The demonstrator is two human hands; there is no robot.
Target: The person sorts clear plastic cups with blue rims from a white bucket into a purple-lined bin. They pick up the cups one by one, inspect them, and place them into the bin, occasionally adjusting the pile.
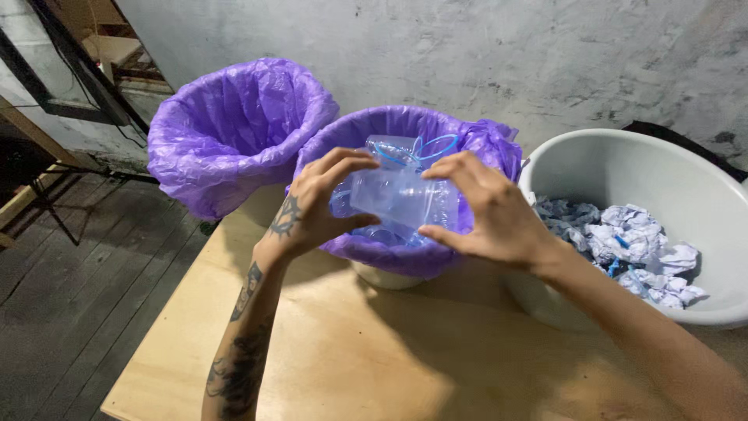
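My left hand [315, 204] and my right hand [487, 209] both grip a clear plastic bottle [401, 199], held sideways between them. The bottle hangs just above the mouth of the nearer bin lined with a purple bag [483, 148]. Inside that bin I see other clear plastic pieces with blue rings [425, 148]. My left fingers wrap the bottle's left end, my right fingers pinch its right end.
A second purple-lined bin [226, 132] stands at the back left. A white basin [662, 179] on the right holds several crumpled papers [623, 242]. All rest on a wooden table [351, 351] whose left edge drops to a dark plank floor [78, 288].
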